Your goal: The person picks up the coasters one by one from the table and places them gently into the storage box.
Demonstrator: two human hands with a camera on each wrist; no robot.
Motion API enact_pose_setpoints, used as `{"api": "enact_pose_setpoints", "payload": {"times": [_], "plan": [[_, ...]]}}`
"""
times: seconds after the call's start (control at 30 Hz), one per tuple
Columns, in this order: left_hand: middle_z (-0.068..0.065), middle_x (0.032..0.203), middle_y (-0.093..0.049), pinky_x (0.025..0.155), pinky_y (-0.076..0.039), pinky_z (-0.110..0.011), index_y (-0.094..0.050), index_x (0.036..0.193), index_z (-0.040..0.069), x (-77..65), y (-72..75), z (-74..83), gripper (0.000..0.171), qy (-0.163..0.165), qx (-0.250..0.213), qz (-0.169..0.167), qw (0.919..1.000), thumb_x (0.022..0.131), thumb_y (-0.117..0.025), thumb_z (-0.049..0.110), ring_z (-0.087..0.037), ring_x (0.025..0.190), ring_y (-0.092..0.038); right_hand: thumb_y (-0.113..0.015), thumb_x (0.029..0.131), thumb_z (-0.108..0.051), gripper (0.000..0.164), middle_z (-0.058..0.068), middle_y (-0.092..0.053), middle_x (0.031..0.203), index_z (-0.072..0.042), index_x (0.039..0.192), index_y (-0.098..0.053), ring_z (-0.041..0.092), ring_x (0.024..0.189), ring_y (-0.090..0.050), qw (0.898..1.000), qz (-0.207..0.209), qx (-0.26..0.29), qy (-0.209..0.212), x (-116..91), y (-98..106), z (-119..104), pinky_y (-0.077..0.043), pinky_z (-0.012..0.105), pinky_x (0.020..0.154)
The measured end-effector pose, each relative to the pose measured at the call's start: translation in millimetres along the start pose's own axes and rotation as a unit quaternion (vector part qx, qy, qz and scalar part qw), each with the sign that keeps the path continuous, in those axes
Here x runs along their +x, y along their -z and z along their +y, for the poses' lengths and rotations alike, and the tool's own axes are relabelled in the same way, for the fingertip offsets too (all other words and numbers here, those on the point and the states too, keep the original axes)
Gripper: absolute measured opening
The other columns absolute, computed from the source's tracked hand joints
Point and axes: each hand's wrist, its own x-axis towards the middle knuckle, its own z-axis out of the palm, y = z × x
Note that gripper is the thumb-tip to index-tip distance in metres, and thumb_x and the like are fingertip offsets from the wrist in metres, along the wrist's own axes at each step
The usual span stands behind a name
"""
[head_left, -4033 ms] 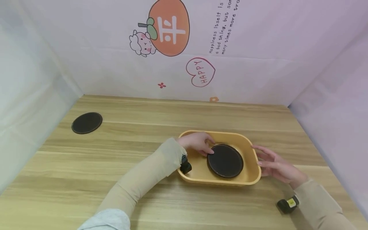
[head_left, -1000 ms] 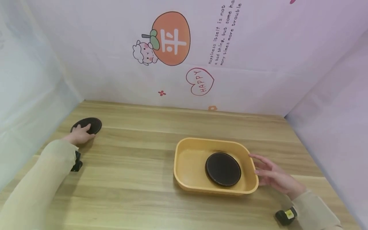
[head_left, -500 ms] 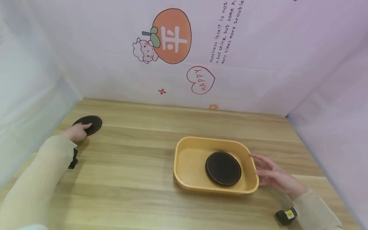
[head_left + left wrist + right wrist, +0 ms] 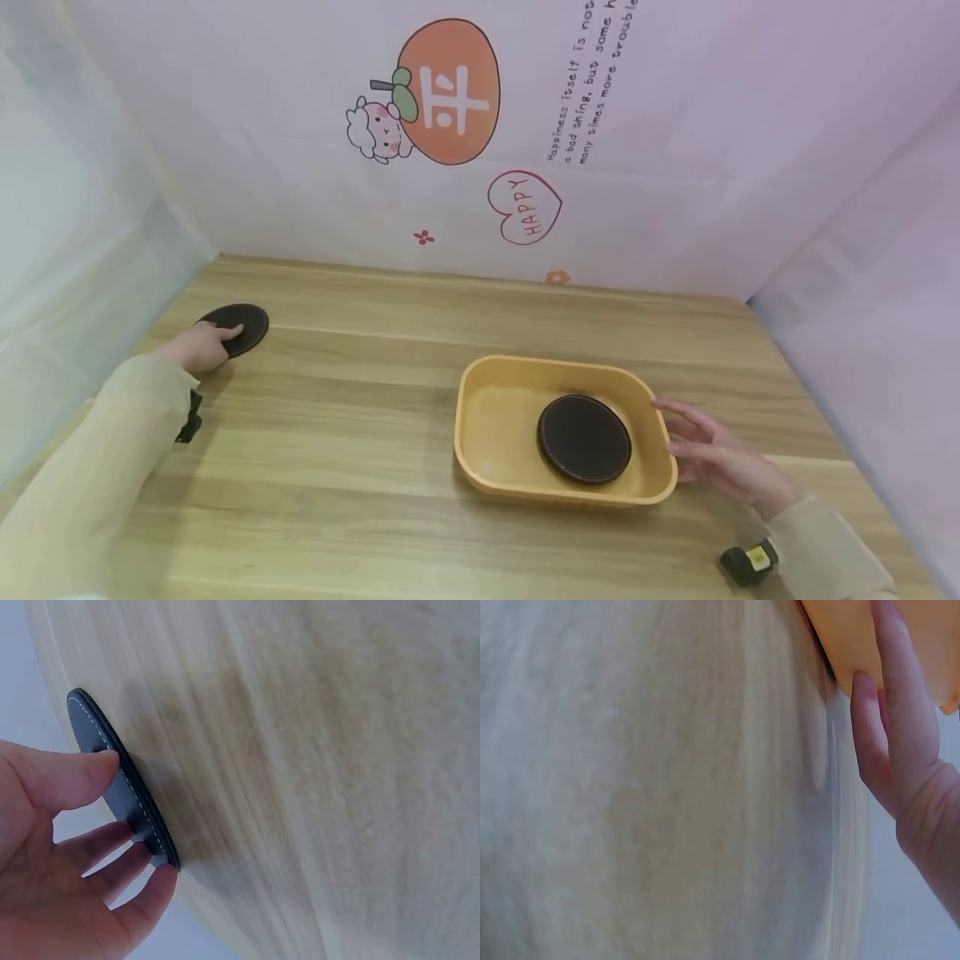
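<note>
At the far left of the table in the head view lies a round black coaster [image 4: 253, 327]. My left hand [image 4: 198, 346] holds it by its edge, thumb on the top face. White stitching runs round the coaster's rim [image 4: 142, 793] in the left wrist view, where the thumb and fingertips meet it. A second black coaster [image 4: 585, 438] lies flat inside a yellow plastic basket [image 4: 491, 425], towards its right side; whether others lie under it I cannot tell. My right hand [image 4: 727, 458] rests its extended fingers against the basket's right end, also visible in the right wrist view.
The wood-grain table [image 4: 360, 433] stretches between the left hand and the basket. A white printed sheet [image 4: 300, 200] stands along the back edge, with pale sheets at both sides. Each wrist wears a small black camera [image 4: 747, 564].
My left hand has left the basket for the far-left coaster. Its fingers have gone from lying across the top to gripping the edge, and the coaster has shifted slightly right. The right hand stays put.
</note>
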Motion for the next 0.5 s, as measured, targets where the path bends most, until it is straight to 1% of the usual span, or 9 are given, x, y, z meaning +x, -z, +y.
{"api": "enact_pose_setpoints", "payload": {"times": [0.07, 0.1, 0.13, 0.2, 0.27, 0.33, 0.37, 0.43, 0.5], "plan": [[-0.053, 0.127, -0.025, 0.062, -0.045, -0.034, -0.029, 0.135, -0.015, -1.3, 1.2, 2.7, 0.06, -0.005, -0.002, 0.0, 1.0, 0.078, -0.041, -0.004, -0.057, 0.107, -0.047, -0.03, 0.097, 0.009, 0.06, -0.01, -0.048, 0.135, -0.03, 0.142, -0.037, 0.018, 0.117, -0.056, 1.0, 0.0, -0.001, 0.002, -0.2, 0.0, -1.0, -0.053, 0.044, 0.087], [-0.051, 0.121, -0.038, 0.057, -0.042, -0.03, -0.029, 0.135, -0.015, -1.9, 2.0, 3.8, 0.06, -0.01, -0.006, 0.0, 0.9999, 0.078, -0.042, -0.003, -0.047, 0.091, -0.057, -0.03, 0.097, 0.009, 0.06, -0.01, -0.048, 0.135, -0.03, 0.142, -0.037, 0.018, 0.117, -0.056, 1.0, -0.001, 0.0, 0.003, -0.1, -0.1, -1.6, -0.053, 0.044, 0.087], [-0.047, 0.111, -0.05, 0.053, -0.039, -0.026, -0.028, 0.135, -0.015, -3.0, 0.8, 4.4, 0.059, -0.014, -0.013, 0.0, 0.9998, 0.079, -0.043, -0.003, -0.035, 0.072, -0.059, -0.03, 0.097, 0.009, 0.06, -0.01, -0.048, 0.135, -0.03, 0.142, -0.037, 0.018, 0.117, -0.056, 1.0, -0.001, 0.002, 0.003, -0.2, -0.6, -0.8, -0.053, 0.044, 0.087], [-0.032, 0.085, -0.063, 0.049, -0.033, -0.022, -0.029, 0.133, -0.017, -4.9, -0.8, 6.2, 0.057, -0.027, -0.022, 0.0, 0.9994, 0.08, -0.044, -0.002, -0.013, 0.049, -0.04, -0.03, 0.097, 0.008, 0.059, -0.011, -0.047, 0.136, -0.03, 0.142, -0.037, 0.017, 0.118, -0.055, 1.0, -0.001, 0.003, 0.004, -0.5, -1.5, 0.5, -0.052, 0.044, 0.087], [-0.027, 0.076, -0.064, 0.049, -0.032, -0.021, -0.031, 0.132, -0.018, -6.4, -1.4, 8.7, 0.054, -0.038, -0.013, 0.003, 0.9992, 0.083, -0.046, -0.001, -0.004, 0.045, -0.026, -0.031, 0.097, 0.008, 0.059, -0.012, -0.046, 0.136, -0.03, 0.142, -0.036, 0.016, 0.118, -0.055, 1.0, 0.0, 0.0, 0.005, -0.6, -2.4, 1.3, -0.052, 0.044, 0.087], [-0.034, 0.089, -0.063, 0.051, -0.035, -0.023, -0.035, 0.131, -0.016, -8.0, -1.3, 12.5, 0.051, -0.039, 0.008, 0.011, 0.9991, 0.086, -0.049, 0.002, -0.007, 0.046, -0.032, -0.031, 0.097, 0.008, 0.059, -0.013, -0.046, 0.136, -0.03, 0.142, -0.036, 0.016, 0.118, -0.055, 1.0, 0.001, -0.001, 0.005, -0.6, -2.9, 1.5, -0.053, 0.044, 0.087], [-0.039, 0.102, -0.059, 0.053, -0.039, -0.026, -0.038, 0.13, -0.016, -8.6, -1.3, 14.2, 0.05, -0.039, 0.023, 0.016, 0.9988, 0.086, -0.051, 0.003, -0.014, 0.049, -0.043, -0.031, 0.097, 0.008, 0.059, -0.012, -0.046, 0.136, -0.03, 0.142, -0.036, 0.016, 0.118, -0.055, 1.0, 0.001, -0.001, 0.006, -0.5, -3.0, 1.4, -0.053, 0.044, 0.087], [-0.043, 0.12, -0.047, 0.061, -0.045, -0.034, -0.043, 0.128, -0.014, -9.8, -1.9, 17.2, 0.048, -0.035, 0.047, 0.029, 0.9979, 0.086, -0.056, 0.004, -0.034, 0.069, -0.061, -0.03, 0.097, 0.009, 0.059, -0.011, -0.046, 0.136, -0.029, 0.142, -0.036, 0.017, 0.118, -0.055, 1.0, 0.0, -0.001, 0.007, -0.1, -3.1, 1.0, -0.053, 0.044, 0.087], [-0.042, 0.122, -0.046, 0.072, -0.049, -0.044, -0.047, 0.126, -0.013, -10.3, -2.5, 19.3, 0.046, -0.035, 0.064, 0.044, 0.9963, 0.085, -0.059, 0.004, -0.053, 0.096, -0.056, -0.03, 0.097, 0.009, 0.059, -0.011, -0.046, 0.136, -0.029, 0.142, -0.036, 0.018, 0.118, -0.055, 1.0, -0.001, 0.002, 0.008, 0.4, -2.8, 0.4, -0.053, 0.044, 0.087]]}}
